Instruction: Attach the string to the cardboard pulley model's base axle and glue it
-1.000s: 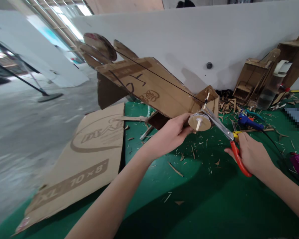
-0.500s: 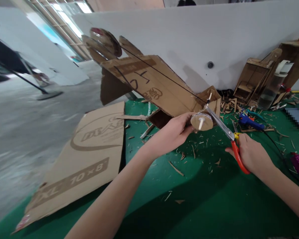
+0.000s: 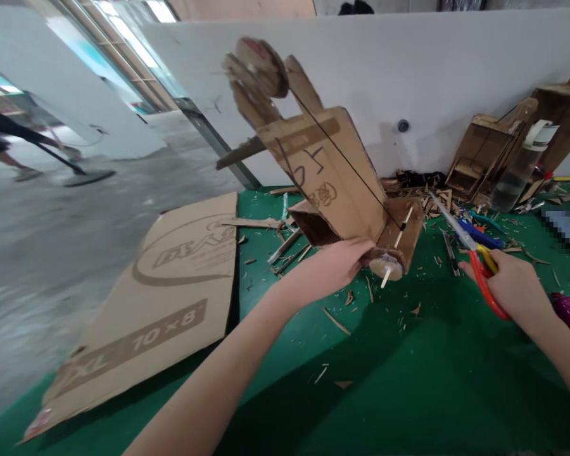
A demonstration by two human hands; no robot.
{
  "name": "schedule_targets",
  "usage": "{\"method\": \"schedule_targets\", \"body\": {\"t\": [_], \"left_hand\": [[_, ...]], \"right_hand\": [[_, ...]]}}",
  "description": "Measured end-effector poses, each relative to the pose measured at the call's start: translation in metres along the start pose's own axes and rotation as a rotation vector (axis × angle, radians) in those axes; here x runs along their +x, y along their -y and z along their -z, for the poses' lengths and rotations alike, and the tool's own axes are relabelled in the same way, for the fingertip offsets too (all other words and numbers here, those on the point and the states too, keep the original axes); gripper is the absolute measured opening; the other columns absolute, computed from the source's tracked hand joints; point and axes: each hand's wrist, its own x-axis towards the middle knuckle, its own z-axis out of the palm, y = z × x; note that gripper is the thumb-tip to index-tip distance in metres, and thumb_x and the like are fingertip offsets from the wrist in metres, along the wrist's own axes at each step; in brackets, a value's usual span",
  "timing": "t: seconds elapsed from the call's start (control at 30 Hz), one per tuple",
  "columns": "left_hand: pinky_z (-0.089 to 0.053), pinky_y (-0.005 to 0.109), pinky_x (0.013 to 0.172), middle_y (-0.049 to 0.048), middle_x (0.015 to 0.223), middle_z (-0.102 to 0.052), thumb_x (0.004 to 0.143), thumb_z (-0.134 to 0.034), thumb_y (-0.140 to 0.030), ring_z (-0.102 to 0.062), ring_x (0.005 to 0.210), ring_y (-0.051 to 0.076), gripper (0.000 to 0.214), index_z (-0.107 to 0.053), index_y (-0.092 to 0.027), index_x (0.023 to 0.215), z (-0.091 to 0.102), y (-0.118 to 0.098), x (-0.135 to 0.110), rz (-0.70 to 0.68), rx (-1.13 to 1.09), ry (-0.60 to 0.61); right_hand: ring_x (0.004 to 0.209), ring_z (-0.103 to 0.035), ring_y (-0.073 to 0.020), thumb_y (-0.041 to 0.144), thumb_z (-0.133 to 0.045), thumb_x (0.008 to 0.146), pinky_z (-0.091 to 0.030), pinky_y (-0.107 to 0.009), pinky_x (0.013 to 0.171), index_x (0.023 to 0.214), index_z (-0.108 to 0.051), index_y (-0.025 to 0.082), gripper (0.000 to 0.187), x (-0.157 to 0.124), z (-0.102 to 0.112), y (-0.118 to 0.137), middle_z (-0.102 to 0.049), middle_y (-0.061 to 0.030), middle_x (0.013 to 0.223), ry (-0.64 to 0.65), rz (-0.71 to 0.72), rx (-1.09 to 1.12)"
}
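Observation:
My left hand (image 3: 335,269) grips the near end of a long cardboard model (image 3: 330,174), tilted steeply up with its far end high against the white wall. A round cardboard wheel on a thin stick (image 3: 387,267) sits at the model's near end, right by my fingers. A black string runs along the model's top face. My right hand (image 3: 515,288) is closed on red-handled scissors (image 3: 475,259), blades pointing up and left, well clear of the model.
A flat cardboard sheet (image 3: 171,297) printed "10×8" lies on the green table (image 3: 399,386) at left. Cardboard scraps litter the middle. A blue glue gun (image 3: 477,233), a plastic bottle (image 3: 520,168) and cardboard boxes (image 3: 484,152) stand at back right. A person walks at far left.
The model has swung upright and turned, its far end rising to the right. My right hand has drawn the scissors away from the wheel, off to the right.

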Motion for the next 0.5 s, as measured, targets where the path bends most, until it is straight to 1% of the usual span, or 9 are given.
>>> {"method": "schedule_targets", "body": {"t": [0.07,0.13,0.2,0.3,0.33,0.4,0.5], "left_hand": [[-0.049,0.036,0.088,0.0101,0.117,-0.065,0.09,-0.037,-0.006,-0.063,0.107,0.023,0.034,-0.056,-0.017,0.116,-0.008,0.004,-0.003,-0.022,0.076,0.038],[-0.048,0.037,0.094,0.0112,0.126,-0.063,0.09,-0.037,-0.004,-0.062,0.114,0.023,0.039,-0.055,-0.016,0.123,-0.015,0.007,-0.006,-0.049,0.143,0.059],[-0.049,0.035,0.094,0.0099,0.128,-0.063,0.088,-0.037,0.0,-0.063,0.114,0.022,0.043,-0.055,-0.016,0.124,-0.02,0.008,-0.007,-0.075,0.203,0.078],[-0.049,0.031,0.091,0.0073,0.125,-0.065,0.082,-0.037,0.008,-0.065,0.11,0.019,0.049,-0.059,-0.017,0.119,-0.024,0.009,-0.005,-0.084,0.298,0.085],[-0.049,0.031,0.091,0.0068,0.123,-0.067,0.082,-0.038,0.008,-0.065,0.108,0.019,0.048,-0.06,-0.017,0.116,-0.024,0.011,-0.004,-0.082,0.319,0.082],[-0.048,0.03,0.09,0.0056,0.119,-0.069,0.085,-0.039,0.005,-0.066,0.105,0.018,0.042,-0.063,-0.018,0.111,-0.024,0.015,-0.003,-0.084,0.327,0.072],[-0.046,0.032,0.089,0.005,0.124,-0.067,0.091,-0.039,-0.001,-0.066,0.106,0.019,0.038,-0.064,-0.019,0.113,-0.024,0.026,-0.005,-0.092,0.315,0.033]], "right_hand": [[0.062,-0.061,-0.026,0.066,-0.045,0.087,-0.04,-0.034,0.058,0.078,-0.054,0.023,0.046,0.0,0.009,-0.012,-0.066,-0.0105,0.071,0.087,-0.084,-0.019],[0.063,-0.063,-0.0279,0.067,-0.042,0.088,-0.04,-0.036,0.058,0.08,-0.055,0.021,0.048,-0.005,0.016,-0.023,-0.067,-0.0137,0.074,0.134,-0.108,-0.073],[0.067,-0.064,-0.029,0.068,-0.039,0.089,-0.041,-0.037,0.059,0.085,-0.057,0.02,0.051,-0.013,0.016,-0.031,-0.068,-0.0159,0.079,0.195,-0.097,-0.095],[0.07,-0.066,-0.0297,0.065,-0.045,0.086,-0.043,-0.037,0.059,0.086,-0.059,0.019,0.049,-0.022,0.005,-0.035,-0.068,-0.0155,0.083,0.273,-0.116,-0.139],[0.073,-0.066,-0.0299,0.063,-0.047,0.085,-0.044,-0.036,0.06,0.088,-0.06,0.018,0.047,-0.022,0.0,-0.034,-0.069,-0.015,0.085,0.281,-0.109,-0.147],[0.08,-0.067,-0.0295,0.053,-0.051,0.086,-0.046,-0.036,0.064,0.095,-0.062,0.016,0.039,-0.018,-0.009,-0.03,-0.069,-0.0149,0.093,0.26,-0.042,-0.146],[0.083,-0.067,-0.0269,0.042,-0.049,0.089,-0.048,-0.035,0.071,0.091,-0.063,0.016,0.029,0.0,-0.013,-0.023,-0.069,-0.0144,0.092,0.275,0.071,-0.08]]}}
